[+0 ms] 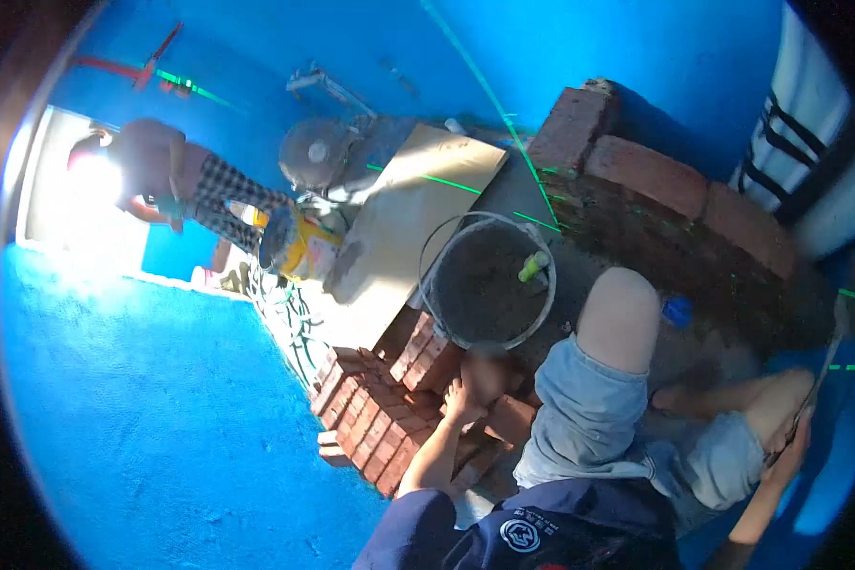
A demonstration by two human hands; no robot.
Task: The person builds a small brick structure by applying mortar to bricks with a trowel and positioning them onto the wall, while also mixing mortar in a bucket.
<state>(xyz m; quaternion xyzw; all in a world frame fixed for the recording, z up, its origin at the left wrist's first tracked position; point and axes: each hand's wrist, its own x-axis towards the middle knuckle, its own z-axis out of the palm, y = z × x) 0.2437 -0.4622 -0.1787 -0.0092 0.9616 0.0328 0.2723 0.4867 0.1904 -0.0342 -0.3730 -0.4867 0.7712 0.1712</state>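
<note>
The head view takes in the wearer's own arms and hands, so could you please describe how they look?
The left hand and right hand look bare, with no gloves visible. The left forearm comes out of a dark navy sleeve; the right forearm is bare too. The navy shirt bears a round white emblem.

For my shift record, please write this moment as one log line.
left hand: at bricks; right hand: by right knee, grip unclear; bucket: holds grey mix

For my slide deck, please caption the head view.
Left hand at the brick stack, bucket and curved brick wall nearby.
</note>
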